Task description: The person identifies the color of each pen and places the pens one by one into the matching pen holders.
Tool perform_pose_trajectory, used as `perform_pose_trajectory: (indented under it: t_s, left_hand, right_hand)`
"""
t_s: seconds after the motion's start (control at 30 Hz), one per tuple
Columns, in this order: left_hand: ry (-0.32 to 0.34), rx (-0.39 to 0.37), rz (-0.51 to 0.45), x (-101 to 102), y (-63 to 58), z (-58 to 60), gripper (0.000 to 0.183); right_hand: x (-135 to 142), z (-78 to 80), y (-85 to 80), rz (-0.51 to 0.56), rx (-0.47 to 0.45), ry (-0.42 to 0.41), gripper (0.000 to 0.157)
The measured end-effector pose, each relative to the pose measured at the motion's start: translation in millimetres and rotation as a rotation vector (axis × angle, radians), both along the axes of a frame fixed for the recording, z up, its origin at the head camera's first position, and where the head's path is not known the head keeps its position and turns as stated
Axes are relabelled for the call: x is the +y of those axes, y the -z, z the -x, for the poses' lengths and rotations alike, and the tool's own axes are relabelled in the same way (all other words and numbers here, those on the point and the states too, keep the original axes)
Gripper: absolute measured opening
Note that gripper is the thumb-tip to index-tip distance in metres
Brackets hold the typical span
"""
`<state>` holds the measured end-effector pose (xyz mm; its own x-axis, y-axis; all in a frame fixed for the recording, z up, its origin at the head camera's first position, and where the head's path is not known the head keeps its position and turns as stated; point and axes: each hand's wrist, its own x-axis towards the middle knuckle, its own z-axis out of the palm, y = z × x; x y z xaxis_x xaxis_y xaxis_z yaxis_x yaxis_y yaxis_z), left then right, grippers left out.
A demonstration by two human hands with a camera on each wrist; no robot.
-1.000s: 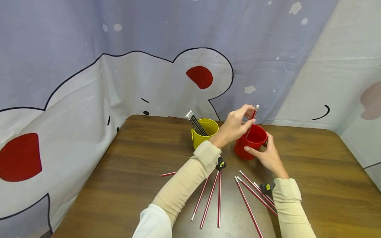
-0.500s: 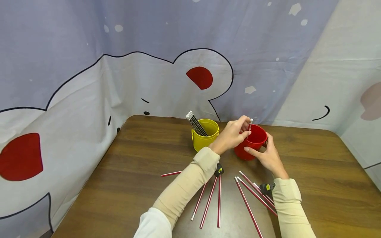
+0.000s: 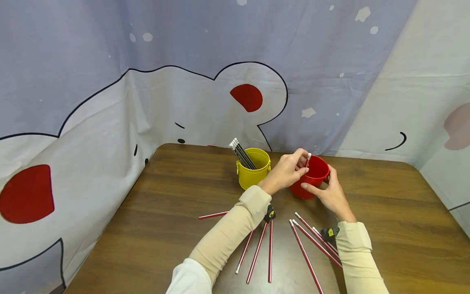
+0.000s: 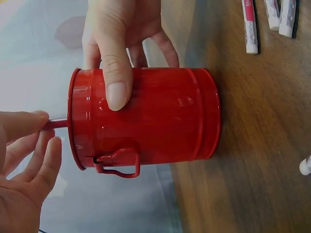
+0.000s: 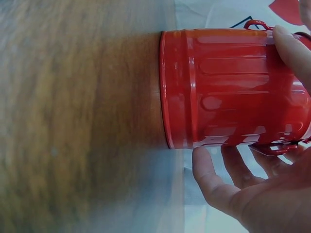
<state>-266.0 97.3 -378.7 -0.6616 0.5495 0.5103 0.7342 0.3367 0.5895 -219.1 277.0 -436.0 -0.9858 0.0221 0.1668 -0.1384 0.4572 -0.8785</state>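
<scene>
My left hand (image 3: 284, 171) pinches a red pencil (image 4: 58, 124) near its white eraser end, over the mouth of a small red metal bucket (image 4: 160, 116). The pencil's lower part is hidden inside the bucket. With thumb and fingers around the bucket's right side, my right hand (image 3: 332, 192) holds it upright on the table. The right wrist view shows that hand's fingers (image 5: 214, 182) against the ribbed wall.
Left of the red bucket stands a yellow bucket (image 3: 249, 175) with several black pencils (image 3: 244, 157) leaning in it. Several red pencils lie on the wooden table, some (image 3: 306, 255) near the right forearm, others (image 3: 257, 257) beside the left. A patterned curtain (image 3: 198, 106) hangs behind.
My left hand has lowered the pencil down into the red bucket, so less of it shows above the rim. The right hand has stayed in place on the bucket.
</scene>
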Motion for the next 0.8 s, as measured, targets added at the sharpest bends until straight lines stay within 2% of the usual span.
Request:
perform_pose_trajectory:
  t_s: [0.1, 0.23, 0.37, 0.47, 0.57, 0.8]
  left_hand:
    - [-0.002, -0.018, -0.007, -1, 1.3, -1.7, 0.031]
    - [-0.05, -0.001, -0.019, -3, 5.0, -7.7, 0.038]
    - [-0.201, 0.089, -0.005, -5, 9.9, -18.9, 0.041]
    - [-0.337, 0.108, -0.011, -8, 14.0, -27.9, 0.04]
    - [-0.392, 0.045, -0.022, -16, 17.0, -36.3, 0.036]
    - [-0.359, -0.131, 0.068, -49, 26.5, -48.7, 0.025]
  right_hand:
    - [-3, -3.7, -6.2, 0.008, 0.008, -0.009, 0.092]
    - [-10, -12.7, -20.1, 0.01, 0.019, -0.022, 0.089]
    - [-11, -13.1, -19.5, -0.006, 0.025, -0.018, 0.089]
    - [-7, -8.8, -12.1, -0.004, 0.025, -0.014, 0.091]
    - [-3, -2.9, -2.1, 0.0, 0.021, -0.01, 0.092]
    - [4, 3.7, 9.8, 0.003, 0.036, -0.003, 0.091]
